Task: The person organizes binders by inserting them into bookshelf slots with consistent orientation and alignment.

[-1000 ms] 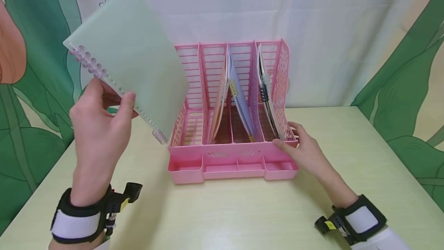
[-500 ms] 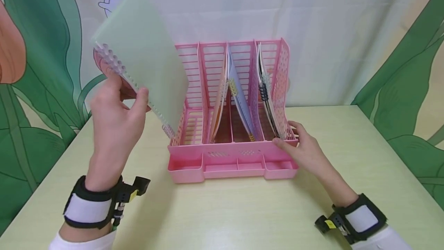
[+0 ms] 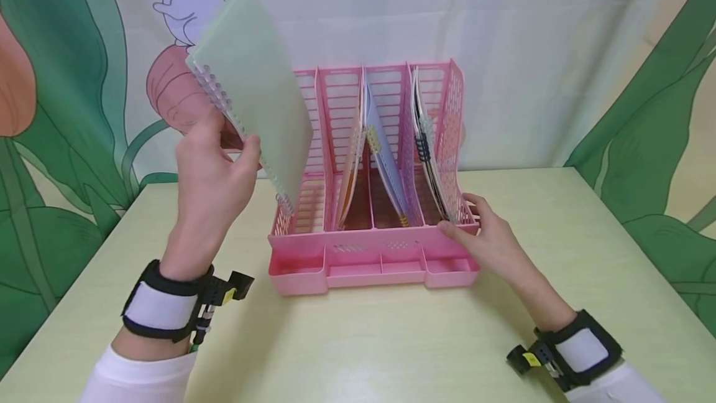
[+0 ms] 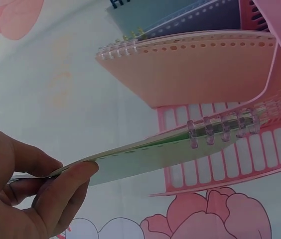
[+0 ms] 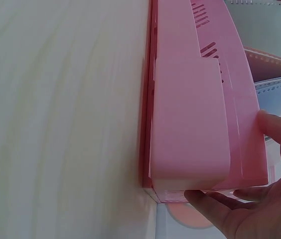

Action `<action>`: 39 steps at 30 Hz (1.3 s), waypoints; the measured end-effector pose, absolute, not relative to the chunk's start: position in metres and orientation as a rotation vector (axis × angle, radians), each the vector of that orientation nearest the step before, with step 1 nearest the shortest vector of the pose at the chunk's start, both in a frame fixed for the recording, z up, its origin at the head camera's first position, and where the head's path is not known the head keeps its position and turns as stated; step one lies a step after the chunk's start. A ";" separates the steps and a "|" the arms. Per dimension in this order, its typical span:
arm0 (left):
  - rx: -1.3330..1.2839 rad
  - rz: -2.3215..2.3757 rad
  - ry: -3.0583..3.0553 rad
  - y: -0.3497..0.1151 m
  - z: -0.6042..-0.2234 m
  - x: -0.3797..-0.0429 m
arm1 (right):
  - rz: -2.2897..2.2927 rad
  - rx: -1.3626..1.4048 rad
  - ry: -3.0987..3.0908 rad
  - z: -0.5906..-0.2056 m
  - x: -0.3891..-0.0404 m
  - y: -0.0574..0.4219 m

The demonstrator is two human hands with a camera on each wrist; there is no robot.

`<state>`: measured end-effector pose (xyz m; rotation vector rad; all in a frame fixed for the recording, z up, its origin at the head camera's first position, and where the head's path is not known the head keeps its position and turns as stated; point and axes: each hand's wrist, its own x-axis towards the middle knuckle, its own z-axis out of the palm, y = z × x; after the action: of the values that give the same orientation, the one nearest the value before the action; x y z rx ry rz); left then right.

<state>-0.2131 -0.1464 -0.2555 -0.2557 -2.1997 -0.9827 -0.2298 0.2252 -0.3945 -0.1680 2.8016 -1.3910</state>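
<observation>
My left hand [image 3: 215, 182] pinches a pale green ring-bound notebook [image 3: 257, 92] by its spine edge, thumb on the near side. The notebook is tilted, and its lower corner dips into the leftmost slot of a pink file organizer [image 3: 371, 241]. In the left wrist view its clear rings [image 4: 225, 128] lie over that slot's slatted side. My right hand [image 3: 489, 235] grips the organizer's front right corner, thumb on the front edge and fingers along the side. An orange notebook [image 3: 352, 173] and a blue notebook [image 3: 383, 163] lean in the middle slots; black-ringed notebooks [image 3: 427, 154] fill the right slot.
Small open trays [image 3: 403, 266] run along the organizer's front. It stands on a pale wooden table [image 3: 358, 347]. Behind hangs a white curtain [image 3: 514, 67] with printed green leaves and a cartoon figure. Each wrist wears a strapped camera [image 3: 168, 303].
My left hand has moved right with the green notebook, turning it more upright and bringing its lower corner into the left slot. The right hand stays on the organizer's corner.
</observation>
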 end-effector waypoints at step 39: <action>-0.295 -0.879 -2.306 -0.152 -0.292 -0.271 | -1.403 -0.170 2.796 -0.396 -0.231 0.226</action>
<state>-0.2714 -0.1518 -0.2916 -0.2951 -2.3062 -0.8792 -0.2307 0.2258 -0.3958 -0.1698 2.7957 -1.4034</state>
